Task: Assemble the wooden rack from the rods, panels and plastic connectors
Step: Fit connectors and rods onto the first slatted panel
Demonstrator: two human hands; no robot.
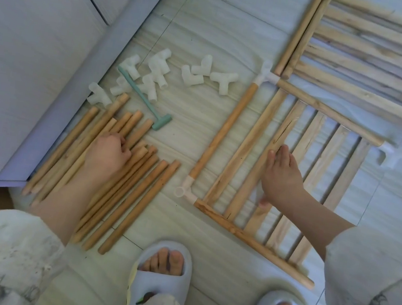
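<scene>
Left hand (pixel 108 153) reaching down, fingers curled, right hand (pixel 280 177) flat, fingers extended forward, both forearms bare below pushed-up sleeves

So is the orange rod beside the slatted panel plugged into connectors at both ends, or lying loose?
Plugged in at both ends. The orange rod runs from the far corner connector to the near corner connector.

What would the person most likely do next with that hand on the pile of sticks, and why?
Probably lift one rod out: the left hand curls its fingers onto the loose rods, while the right hand rests on the slatted panel, whose rail end carries no connector.
</scene>
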